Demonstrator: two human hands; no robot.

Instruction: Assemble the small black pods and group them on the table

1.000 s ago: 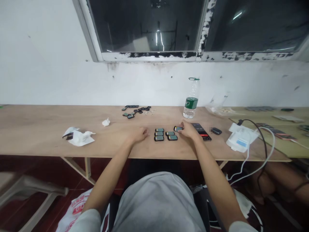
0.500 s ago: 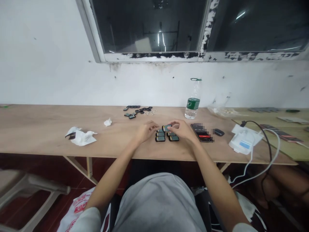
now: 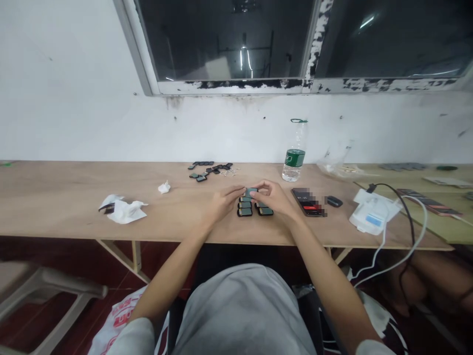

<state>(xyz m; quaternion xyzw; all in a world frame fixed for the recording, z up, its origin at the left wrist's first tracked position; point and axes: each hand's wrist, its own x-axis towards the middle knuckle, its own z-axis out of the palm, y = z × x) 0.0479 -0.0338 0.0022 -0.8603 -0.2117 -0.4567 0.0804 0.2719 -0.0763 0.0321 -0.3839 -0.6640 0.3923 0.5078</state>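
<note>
Dark small screen (image 3: 251, 191) is pinched between left hand (image 3: 221, 202) and right hand (image 3: 273, 197). Five screens (image 3: 251, 209) are laid in rows beneath; loose parts (image 3: 209, 170) are left beyond.

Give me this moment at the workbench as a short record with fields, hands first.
left hand: fingers on the small dark module
right hand: fingers pinch the same module from the other side
below it: flat modules in rows on the wooden bench
further back: loose dark parts
right of hands: phone, water bottle, white cable
left of hands: crumpled tissue
</note>
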